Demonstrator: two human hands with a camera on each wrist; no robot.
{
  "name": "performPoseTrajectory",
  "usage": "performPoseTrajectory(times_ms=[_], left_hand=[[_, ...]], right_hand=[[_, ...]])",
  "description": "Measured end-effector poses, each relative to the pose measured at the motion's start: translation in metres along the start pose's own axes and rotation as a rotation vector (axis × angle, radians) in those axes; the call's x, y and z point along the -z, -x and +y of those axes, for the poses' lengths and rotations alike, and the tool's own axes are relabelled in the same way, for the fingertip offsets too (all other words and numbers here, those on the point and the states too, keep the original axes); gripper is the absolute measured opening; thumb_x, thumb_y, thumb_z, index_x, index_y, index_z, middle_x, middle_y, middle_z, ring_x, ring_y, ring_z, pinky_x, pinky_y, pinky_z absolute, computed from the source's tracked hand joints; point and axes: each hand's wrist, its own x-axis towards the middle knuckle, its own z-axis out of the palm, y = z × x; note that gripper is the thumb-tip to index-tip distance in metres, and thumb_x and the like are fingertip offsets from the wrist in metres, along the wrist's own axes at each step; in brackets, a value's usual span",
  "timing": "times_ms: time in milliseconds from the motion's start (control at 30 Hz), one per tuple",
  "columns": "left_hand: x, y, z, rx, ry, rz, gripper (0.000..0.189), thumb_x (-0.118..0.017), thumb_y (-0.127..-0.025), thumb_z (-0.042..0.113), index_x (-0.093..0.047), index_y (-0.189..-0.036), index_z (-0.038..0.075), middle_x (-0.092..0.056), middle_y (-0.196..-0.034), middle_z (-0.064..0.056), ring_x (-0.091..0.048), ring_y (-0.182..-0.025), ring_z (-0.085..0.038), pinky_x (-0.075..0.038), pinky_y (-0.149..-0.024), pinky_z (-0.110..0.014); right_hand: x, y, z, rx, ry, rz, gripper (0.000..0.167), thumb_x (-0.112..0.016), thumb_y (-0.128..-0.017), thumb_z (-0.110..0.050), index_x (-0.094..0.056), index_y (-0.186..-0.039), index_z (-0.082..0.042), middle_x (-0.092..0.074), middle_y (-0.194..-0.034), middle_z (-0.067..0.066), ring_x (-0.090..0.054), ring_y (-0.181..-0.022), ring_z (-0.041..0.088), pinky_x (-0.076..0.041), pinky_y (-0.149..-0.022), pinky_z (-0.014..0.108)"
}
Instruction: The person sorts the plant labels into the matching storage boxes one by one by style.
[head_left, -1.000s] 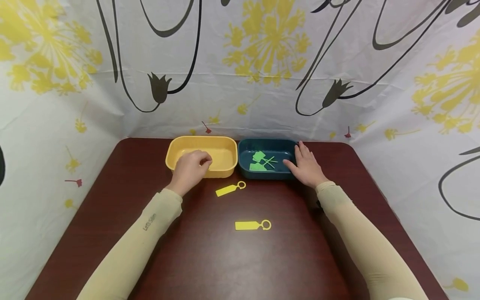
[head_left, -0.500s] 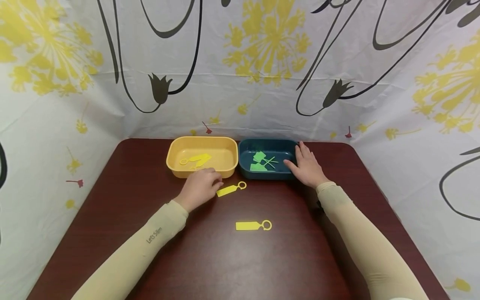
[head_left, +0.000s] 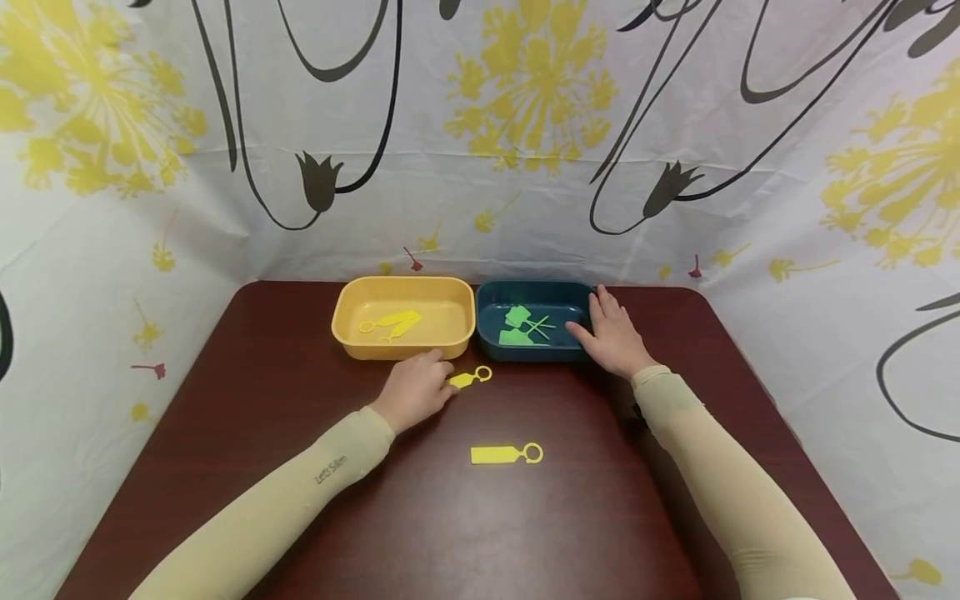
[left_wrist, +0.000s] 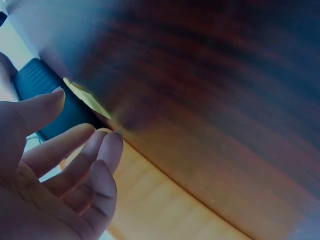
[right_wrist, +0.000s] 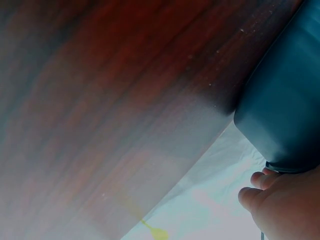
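My left hand (head_left: 415, 390) reaches low over the table, just in front of the yellow bin (head_left: 367, 348). Its fingertips overlap the near end of a flat yellow ring-ended tag (head_left: 471, 378). In the left wrist view, thumb and loosely bent fingers stand apart with nothing between them, and the tag (left_wrist: 87, 97) lies beyond. A second yellow tag (head_left: 495, 454) lies flat nearer the front. My right hand (head_left: 613, 335) rests on the right rim of the dark teal bin (head_left: 532, 353), fingers spread along its side.
Yellow tags (head_left: 396, 321) lie inside the yellow bin. Several green tags (head_left: 517, 336) with thin stems are in the teal bin. The bins stand side by side at the back of the dark red table (head_left: 570, 517), against a patterned white cloth (head_left: 420, 167).
My left hand has drawn back from over the yellow bin, moving right and toward me to the nearer tag. Tags inside that bin have come into sight. The right hand stays put.
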Motion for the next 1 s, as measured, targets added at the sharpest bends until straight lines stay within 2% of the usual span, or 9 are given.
performPoseTrajectory(times_ms=[200, 333, 500, 633, 1000], left_hand=[[-0.001, -0.002, 0.003, 0.024, 0.024, -0.045, 0.04, -0.081, -0.085, 0.043, -0.076, -0.109, 0.012, -0.056, -0.09, 0.0, -0.05, -0.076, -0.017, -0.049, -0.066, -0.03], [-0.001, -0.003, 0.004, 0.048, 0.064, -0.071, 0.034, -0.082, -0.084, 0.039, -0.073, -0.103, 0.012, -0.053, -0.088, 0.001, -0.05, -0.077, -0.017, -0.048, -0.066, -0.03], [-0.002, -0.007, 0.003, 0.09, 0.169, -0.115, 0.023, -0.082, -0.086, 0.028, -0.068, -0.093, 0.011, -0.053, -0.082, 0.001, -0.051, -0.075, -0.017, -0.048, -0.066, -0.031], [-0.002, -0.01, 0.002, 0.138, 0.259, -0.144, 0.021, -0.082, -0.086, 0.023, -0.066, -0.089, 0.01, -0.055, -0.081, 0.0, -0.053, -0.075, -0.018, -0.048, -0.069, -0.032], [-0.003, -0.012, 0.001, 0.173, 0.307, -0.134, 0.027, -0.085, -0.083, 0.022, -0.061, -0.079, 0.013, -0.056, -0.074, 0.0, -0.054, -0.07, -0.019, -0.046, -0.066, -0.033]], right_hand=[[0.0, -0.001, 0.0, -0.001, 0.003, 0.005, 0.096, -0.033, -0.1, -0.069, -0.008, -0.159, 0.002, 0.006, -0.167, 0.017, 0.003, -0.153, 0.035, -0.001, -0.12, 0.054], [0.0, 0.0, 0.0, 0.007, 0.004, 0.005, 0.096, -0.033, -0.101, -0.068, -0.008, -0.159, 0.003, 0.005, -0.167, 0.019, 0.003, -0.153, 0.036, -0.001, -0.12, 0.055], [0.0, 0.0, 0.0, 0.0, -0.001, 0.006, 0.096, -0.034, -0.1, -0.068, -0.009, -0.159, 0.003, 0.005, -0.167, 0.018, 0.005, -0.153, 0.033, -0.002, -0.12, 0.055], [0.001, 0.0, -0.002, 0.003, 0.002, 0.009, 0.095, -0.035, -0.101, -0.067, -0.009, -0.159, 0.003, 0.004, -0.167, 0.019, 0.005, -0.153, 0.034, -0.002, -0.12, 0.055], [-0.001, 0.0, 0.002, 0.012, 0.003, 0.013, 0.095, -0.036, -0.101, -0.066, -0.008, -0.159, 0.004, 0.005, -0.167, 0.02, 0.004, -0.153, 0.035, -0.002, -0.12, 0.056]])
